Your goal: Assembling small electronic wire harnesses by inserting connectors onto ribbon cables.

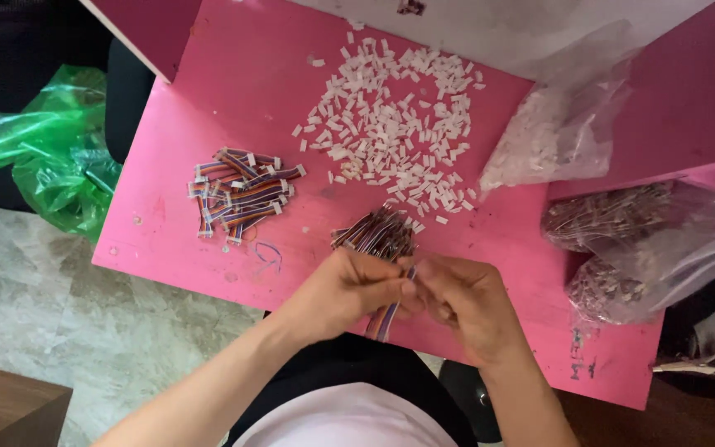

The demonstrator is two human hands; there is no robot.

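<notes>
Ribbon cable (384, 317), multicoloured, is pinched between the fingertips of the left hand (347, 290) and the right hand (467, 305), low over the near edge of the pink table (208, 124). Its upper end is hidden by the fingers; only the lower tail shows. Whether a connector sits in the pinch cannot be made out. Just beyond the hands lies a loose bundle of cables (378, 233). Farther out: a heap of small white connectors (395, 124), a pile of finished cables (242, 194) to the left, clear bags (564, 124) to the right, contents blurred. A green bag (43, 157) sits off the table.
</notes>
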